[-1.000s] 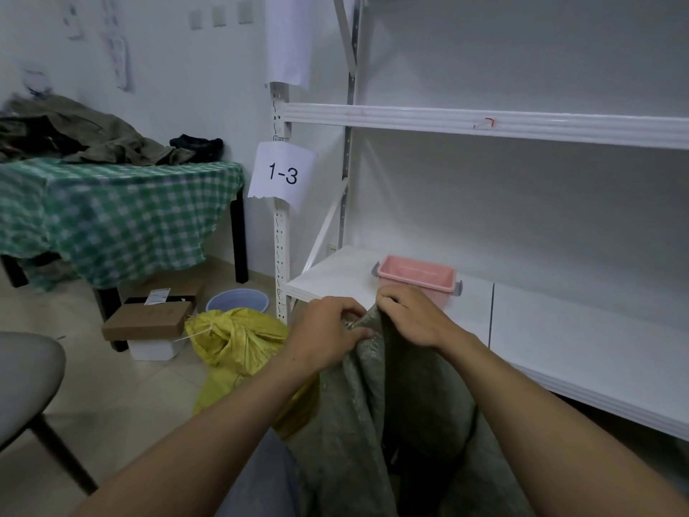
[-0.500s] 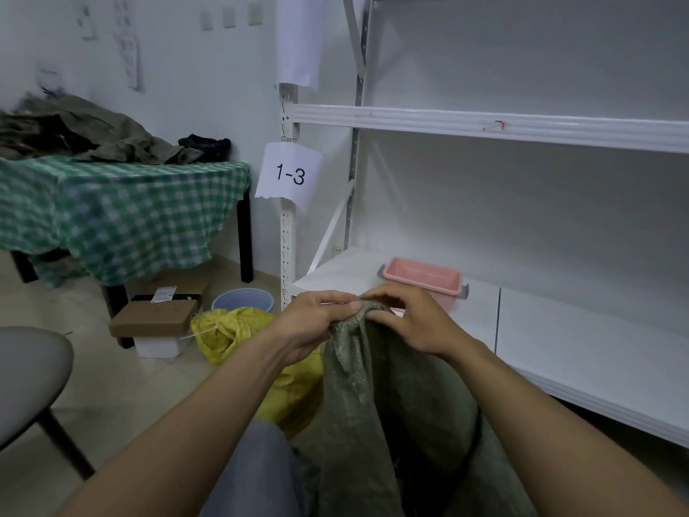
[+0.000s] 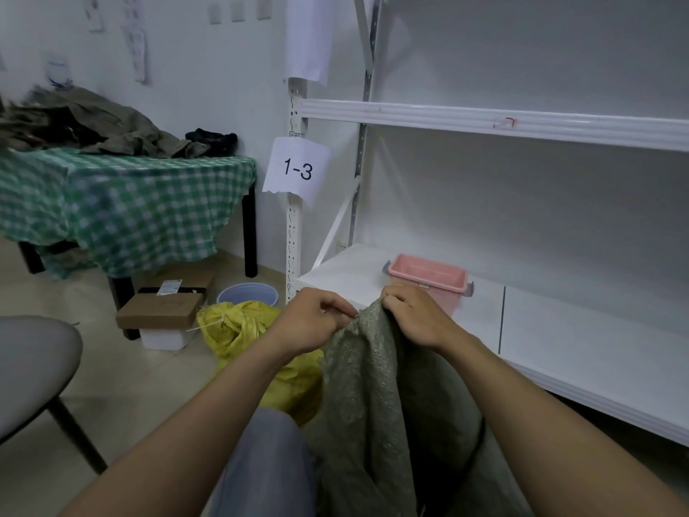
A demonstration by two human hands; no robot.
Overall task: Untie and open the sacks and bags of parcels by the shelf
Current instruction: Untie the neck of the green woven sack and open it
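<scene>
The shelf [image 3: 581,352] was white, with a small red mark [image 3: 507,122] on its upper beam. On the shelf stood a pink bin [image 3: 428,279]. The label [image 3: 297,171] on its post was white with black "1-3". In front of the shelf the sack [image 3: 373,389] was dull olive green, speckled by its weave. Left of the shelf were a yellow bag [image 3: 238,330], a pale blue basin [image 3: 248,294], a brown box [image 3: 160,311] on a white box [image 3: 164,339], and a green-and-white checked tablecloth [image 3: 123,207].

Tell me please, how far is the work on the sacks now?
Done: no sack plainly stands open yet. In hand: the left hand and right hand pinch the top of the green sack. Left: the yellow sack beside it on the floor looks tied at its neck.
</scene>
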